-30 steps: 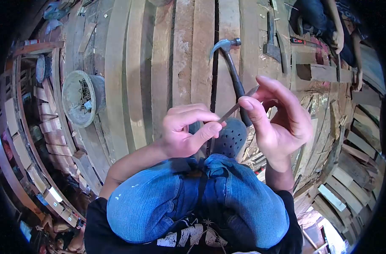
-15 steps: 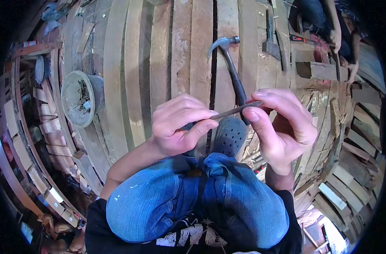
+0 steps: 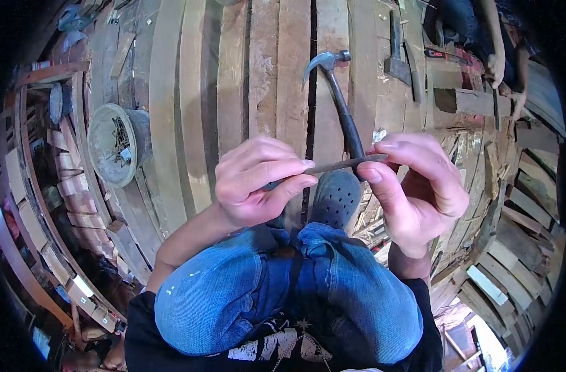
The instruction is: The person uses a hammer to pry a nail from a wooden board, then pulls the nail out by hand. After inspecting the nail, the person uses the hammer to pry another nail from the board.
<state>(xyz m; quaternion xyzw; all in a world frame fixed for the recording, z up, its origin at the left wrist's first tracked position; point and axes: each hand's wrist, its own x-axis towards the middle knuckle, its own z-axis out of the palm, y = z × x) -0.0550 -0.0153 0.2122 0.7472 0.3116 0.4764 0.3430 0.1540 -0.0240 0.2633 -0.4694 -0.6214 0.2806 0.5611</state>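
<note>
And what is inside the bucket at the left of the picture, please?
Inside the bucket I see thin dark pieces, nail-like, and a small pale scrap. What lies under them is covered, so I cannot tell.

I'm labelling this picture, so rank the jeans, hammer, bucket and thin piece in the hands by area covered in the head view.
1. Jeans
2. Bucket
3. Hammer, longer than the bucket but slimmer
4. Thin piece
</note>
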